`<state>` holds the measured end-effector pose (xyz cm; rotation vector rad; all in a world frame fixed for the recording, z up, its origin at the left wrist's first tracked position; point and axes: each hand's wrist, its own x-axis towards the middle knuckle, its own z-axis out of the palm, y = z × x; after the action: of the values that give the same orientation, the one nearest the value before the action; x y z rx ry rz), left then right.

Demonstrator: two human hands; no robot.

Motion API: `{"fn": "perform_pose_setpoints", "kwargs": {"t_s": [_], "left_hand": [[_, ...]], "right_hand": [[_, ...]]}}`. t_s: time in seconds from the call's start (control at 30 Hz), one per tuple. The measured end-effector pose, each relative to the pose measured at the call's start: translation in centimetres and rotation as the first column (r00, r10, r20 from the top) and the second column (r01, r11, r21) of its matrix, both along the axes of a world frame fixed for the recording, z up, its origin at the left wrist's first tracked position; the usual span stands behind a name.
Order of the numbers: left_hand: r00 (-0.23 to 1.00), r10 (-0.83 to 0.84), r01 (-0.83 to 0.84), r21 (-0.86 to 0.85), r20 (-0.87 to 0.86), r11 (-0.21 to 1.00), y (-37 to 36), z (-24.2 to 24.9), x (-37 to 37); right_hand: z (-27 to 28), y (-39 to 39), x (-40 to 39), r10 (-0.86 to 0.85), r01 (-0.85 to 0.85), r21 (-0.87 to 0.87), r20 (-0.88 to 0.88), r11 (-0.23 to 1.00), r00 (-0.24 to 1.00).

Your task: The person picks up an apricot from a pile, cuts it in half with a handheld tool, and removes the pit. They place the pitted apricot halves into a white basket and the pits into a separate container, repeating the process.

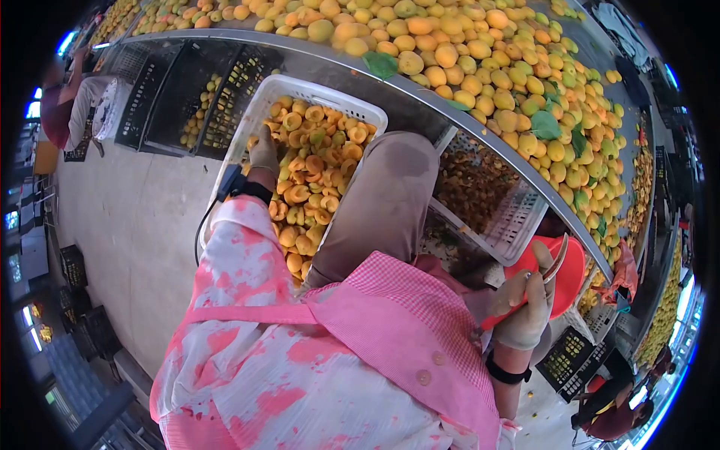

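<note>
My left hand [263,154], in a pale glove, reaches over the left side of a white plastic crate [322,91] filled with halved apricots [307,165]. Its fingers look stretched out over the halves, though some are hidden. In my right hand [523,307], also gloved, the fingers close around a slim, curved, pointed tool [556,259] whose exact kind I cannot make out. Just behind that hand sits a red plastic bowl [571,274]. My knee [394,169] is between the crate and a second white crate [519,217] holding brown pits or scraps.
A metal-edged table [330,61] heaped with whole apricots [480,64] and some leaves curves across the front. Black crates [169,105] stand at the left, another black crate [570,360] at lower right. Other people [64,112] sit at the far left and lower right.
</note>
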<state>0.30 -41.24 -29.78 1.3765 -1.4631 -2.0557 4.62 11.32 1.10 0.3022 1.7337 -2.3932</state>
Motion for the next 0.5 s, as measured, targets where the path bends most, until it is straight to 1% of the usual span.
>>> {"fn": "perform_pose_setpoints", "kwargs": {"t_s": [0.03, 0.07, 0.1, 0.13, 0.2, 0.23, 0.27, 0.3, 0.33, 0.37, 0.4, 0.43, 0.47, 0.5], "left_hand": [[1.0, -0.01, 0.01, -0.005, -0.004, 1.0, 1.4, 2.1, -0.7], [0.979, 0.085, -0.04, 0.232, -0.187, 0.972, 4.7, 6.5, -1.6], [0.918, 0.214, -0.037, 0.465, -0.335, 0.885, 7.4, 10.3, -2.2], [0.917, 0.202, -0.021, 0.465, -0.343, 0.885, 8.9, 12.6, -2.5], [0.863, 0.039, 0.231, 0.462, -0.504, 0.856, 11.4, 16.1, -2.9], [0.859, 0.025, 0.248, 0.459, -0.511, 0.853, 12.7, 17.6, -3.1], [0.855, -0.008, 0.301, 0.484, -0.519, 0.822, 14.0, 19.0, -3.3], [0.849, -0.042, 0.353, 0.507, -0.526, 0.786, 15.2, 20.3, -3.3], [0.825, -0.103, 0.437, 0.512, -0.556, 0.74, 16.2, 21.3, -3.3], [0.819, -0.121, 0.455, 0.507, -0.561, 0.732, 17.3, 22.3, -3.4], [0.776, -0.218, 0.551, 0.467, -0.593, 0.691, 18.5, 23.2, -3.4], [0.721, -0.31, 0.641, 0.425, -0.62, 0.639, 19.8, 23.9, -3.6], [0.679, -0.348, 0.689, 0.398, -0.646, 0.606, 21.2, 24.2, -3.9], [0.667, -0.366, 0.706, 0.393, -0.65, 0.589, 22.7, 25.2, -3.9]], "right_hand": [[0.2, -0.1, 0.1, -0.019, 0.019, -0.048, 0.001, 0.999, 1.0], [0.2, -0.2, 0.4, -0.031, 0.03, -0.053, -0.006, 0.998, 1.0], [0.2, -0.1, 0.6, 0.05, -0.046, -0.079, 0.043, 0.996, 0.998], [0.1, 0.0, 0.8, 0.13, -0.12, -0.106, 0.089, 0.987, 0.987], [-0.5, 0.7, 1.4, 0.223, -0.204, -0.131, 0.146, 0.97, 0.964], [-0.3, 0.8, 1.6, 0.264, -0.242, -0.133, 0.19, 0.961, 0.945], [-0.5, 1.2, 1.8, 0.305, -0.272, -0.17, 0.212, 0.947, 0.929], [-0.6, 1.5, 2.1, 0.29, -0.257, -0.171, 0.205, 0.951, 0.935], [-0.8, 1.8, 2.4, 0.307, -0.267, -0.181, 0.255, 0.947, 0.917], [-0.8, 2.1, 2.7, 0.323, -0.274, -0.192, 0.304, 0.942, 0.896], [-0.6, 2.2, 2.9, 0.337, -0.286, -0.201, 0.301, 0.937, 0.892], [-0.4, 2.4, 3.0, 0.317, -0.266, -0.201, 0.295, 0.943, 0.901], [-0.1, 2.6, 3.2, 0.27, -0.221, -0.192, 0.283, 0.956, 0.92], [0.0, 2.9, 3.2, 0.221, -0.175, -0.184, 0.271, 0.967, 0.937]]}}
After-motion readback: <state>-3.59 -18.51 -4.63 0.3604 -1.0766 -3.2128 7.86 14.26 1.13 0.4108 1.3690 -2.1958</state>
